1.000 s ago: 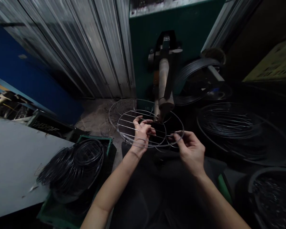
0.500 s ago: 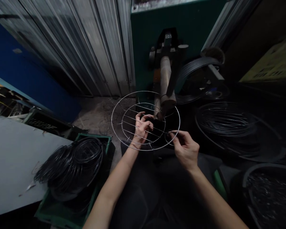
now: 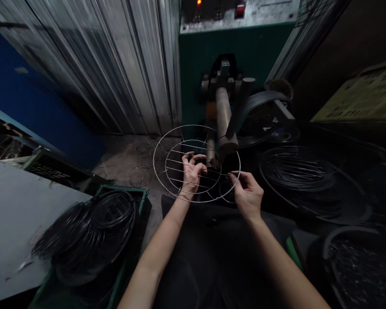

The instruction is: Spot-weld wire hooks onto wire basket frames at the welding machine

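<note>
A round wire rack (image 3: 154,165), made of an outer ring, a smaller inner ring and several straight bars, lies roughly level under the machine's upper cylindrical arm (image 3: 224,111). My left hand (image 3: 191,171) is beneath the rack, seen through the bars. Its fingers are bent around the wires near the lower electrode (image 3: 214,164). At the right side of the outer ring, my right hand (image 3: 249,193) pinches a thin short wire between thumb and forefinger. That wire points inward to the inner ring. A small loop of wire (image 3: 223,197) hangs below the right fingertips.
The green machine (image 3: 196,51) carries a panel with a red light. At left, a green crate (image 3: 144,197) holds stacked black wire grids (image 3: 112,210). On the right stand a wide basin (image 3: 350,210) of wire pieces, a tub (image 3: 331,257) of small parts and a wire coil (image 3: 266,98).
My view has tilted up, bringing the machine's panel and red light into sight. The rack has turned or shifted slightly, and my right hand has come a little closer to the inner ring.
</note>
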### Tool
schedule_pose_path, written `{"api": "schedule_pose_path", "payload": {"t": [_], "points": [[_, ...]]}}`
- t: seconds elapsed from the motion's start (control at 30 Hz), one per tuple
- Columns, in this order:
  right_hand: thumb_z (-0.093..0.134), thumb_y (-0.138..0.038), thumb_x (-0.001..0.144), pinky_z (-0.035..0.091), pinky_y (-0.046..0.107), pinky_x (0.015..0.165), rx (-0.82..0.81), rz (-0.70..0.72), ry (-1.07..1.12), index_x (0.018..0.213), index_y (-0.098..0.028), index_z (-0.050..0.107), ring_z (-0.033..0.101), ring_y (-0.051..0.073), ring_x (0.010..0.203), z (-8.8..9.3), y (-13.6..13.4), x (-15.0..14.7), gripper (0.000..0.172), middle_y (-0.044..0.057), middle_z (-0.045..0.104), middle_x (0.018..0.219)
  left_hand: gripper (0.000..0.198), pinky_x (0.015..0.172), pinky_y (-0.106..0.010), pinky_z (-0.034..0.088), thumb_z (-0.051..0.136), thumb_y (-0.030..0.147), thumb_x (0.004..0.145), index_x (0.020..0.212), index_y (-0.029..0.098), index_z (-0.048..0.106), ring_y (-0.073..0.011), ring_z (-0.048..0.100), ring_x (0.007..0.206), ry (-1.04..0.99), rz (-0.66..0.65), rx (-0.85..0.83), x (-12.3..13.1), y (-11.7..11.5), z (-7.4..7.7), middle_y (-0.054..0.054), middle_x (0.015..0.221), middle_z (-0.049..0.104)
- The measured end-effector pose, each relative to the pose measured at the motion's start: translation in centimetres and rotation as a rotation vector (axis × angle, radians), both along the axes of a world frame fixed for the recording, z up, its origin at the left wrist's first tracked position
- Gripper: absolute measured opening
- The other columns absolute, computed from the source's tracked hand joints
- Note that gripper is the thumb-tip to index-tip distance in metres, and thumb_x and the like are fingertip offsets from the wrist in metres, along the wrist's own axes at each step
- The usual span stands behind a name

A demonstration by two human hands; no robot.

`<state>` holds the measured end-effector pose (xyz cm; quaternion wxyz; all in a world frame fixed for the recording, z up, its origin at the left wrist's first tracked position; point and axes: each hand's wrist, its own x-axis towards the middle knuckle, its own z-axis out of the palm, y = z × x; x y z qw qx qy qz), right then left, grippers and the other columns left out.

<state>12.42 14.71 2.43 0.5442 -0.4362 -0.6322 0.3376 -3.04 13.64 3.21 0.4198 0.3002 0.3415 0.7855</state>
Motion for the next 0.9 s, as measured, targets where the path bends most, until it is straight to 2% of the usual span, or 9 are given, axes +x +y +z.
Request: {"api": "schedule_pose_path", "payload": {"t": [0.23, 0.43, 0.9], "points": [[0.063, -0.039, 0.079, 0.047, 0.025, 0.065, -0.023, 0.010, -0.010, 0.086, -0.019, 0.065, 0.061, 0.014, 0.070, -0.1, 0.9, -0.5, 0.021, 0.002, 0.065, 0.078, 0.047, 0.053, -0.020, 0.040, 0.057, 0.013, 0.069, 0.106, 0.028, 0.032, -0.0021, 0.048, 0.051, 0.050, 0.015, 0.046, -0.8, 1.3, -0.6, 0.002, 0.099, 0.058], [0.064, -0.036, 0.079, 0.047, 0.023, 0.063, -0.017, -0.005, 0.020, 0.086, -0.018, 0.064, 0.060, 0.012, 0.069, -0.3, 0.8, -0.7, 0.019, 0.001, 0.064, 0.077, 0.045, 0.052, -0.020, 0.041, 0.057, 0.013, 0.071, 0.106, 0.028, 0.032, -0.0021, 0.049, 0.050, 0.035, 0.019, 0.067, -0.6, 1.4, -1.3, 0.002, 0.100, 0.057], [0.067, -0.036, 0.077, 0.052, 0.026, 0.065, 0.005, -0.010, 0.108, 0.084, -0.018, 0.062, 0.064, 0.013, 0.069, -0.2, 0.6, -1.0, 0.020, 0.000, 0.065, 0.076, 0.048, 0.051, -0.020, 0.040, 0.060, 0.015, 0.070, 0.107, 0.029, 0.031, -0.0022, 0.048, 0.050, 0.050, 0.044, 0.079, -0.2, 1.4, -1.5, 0.001, 0.101, 0.056]]}}
